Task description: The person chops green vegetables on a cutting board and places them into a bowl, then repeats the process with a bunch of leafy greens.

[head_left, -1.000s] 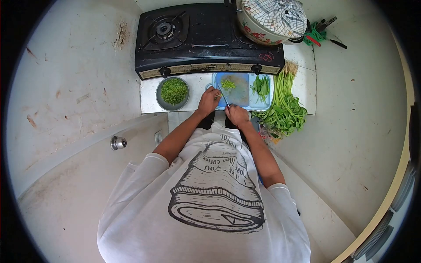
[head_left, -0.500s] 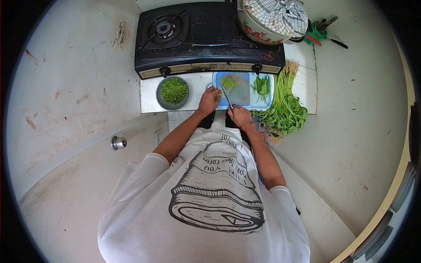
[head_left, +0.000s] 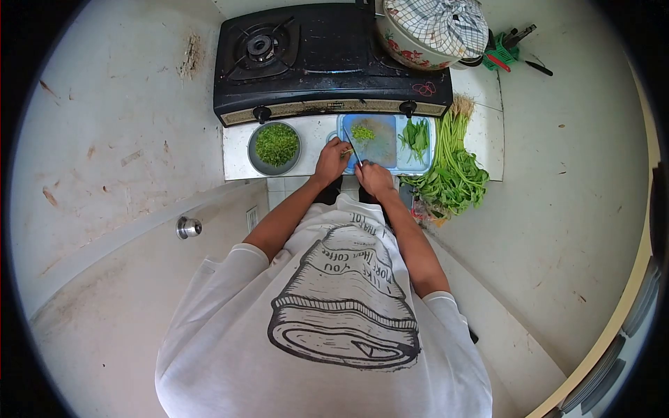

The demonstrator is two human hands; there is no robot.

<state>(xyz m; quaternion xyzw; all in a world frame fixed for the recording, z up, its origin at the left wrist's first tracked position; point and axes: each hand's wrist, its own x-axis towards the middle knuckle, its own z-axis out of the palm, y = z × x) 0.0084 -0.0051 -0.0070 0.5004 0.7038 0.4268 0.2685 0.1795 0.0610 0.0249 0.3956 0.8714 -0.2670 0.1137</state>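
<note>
My right hand [head_left: 376, 178] is closed round the handle of a knife [head_left: 354, 146], whose blade slants up and to the left over the blue cutting board [head_left: 380, 148]. Beside the blade, my left hand [head_left: 333, 160] is closed with its fingertips on some small green stems [head_left: 347, 150] at the board's left edge. Chopped greens [head_left: 362, 132] lie on the board just beyond the blade. A few whole leaves [head_left: 415, 138] rest in the board's right part. To the left, a grey bowl [head_left: 298, 156] holds more chopped greens [head_left: 277, 144].
A black gas stove [head_left: 334, 83] stands behind the board. On its right is a floral pot [head_left: 411, 52] under a checked cloth [head_left: 446, 24]. A bunch of leafy stems [head_left: 453, 167] lies right of the board. A green knife holder [head_left: 500, 52] is farther back.
My right hand and the knife have moved a little to the left, closer to my left hand. My left hand stays in nearly the same place.
</note>
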